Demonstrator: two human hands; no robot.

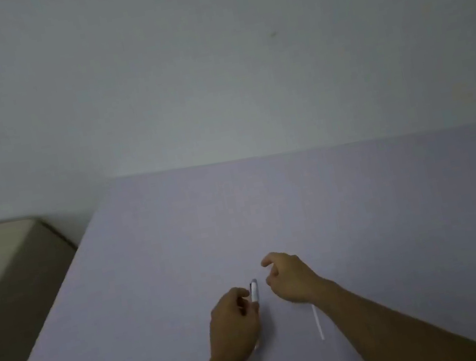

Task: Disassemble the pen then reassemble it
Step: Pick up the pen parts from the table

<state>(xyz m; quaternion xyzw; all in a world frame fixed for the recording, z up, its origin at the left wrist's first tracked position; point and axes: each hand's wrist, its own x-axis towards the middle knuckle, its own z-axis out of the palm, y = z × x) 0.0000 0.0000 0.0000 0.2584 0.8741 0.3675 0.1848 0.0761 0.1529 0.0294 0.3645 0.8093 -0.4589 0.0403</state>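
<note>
My left hand is closed around a white pen barrel; its upper end with a dark clip sticks out past my fingers, and a bit of the lower end shows below my palm. My right hand hovers just right of the barrel with fingers curled and apart, holding nothing. A thin white ink refill lies on the table beside my right wrist, pointing towards me. The frame is blurred, so small pen parts cannot be made out.
The work surface is a pale lilac table that runs to a plain white wall. Its left edge falls away diagonally to a beige floor and a brown piece of furniture.
</note>
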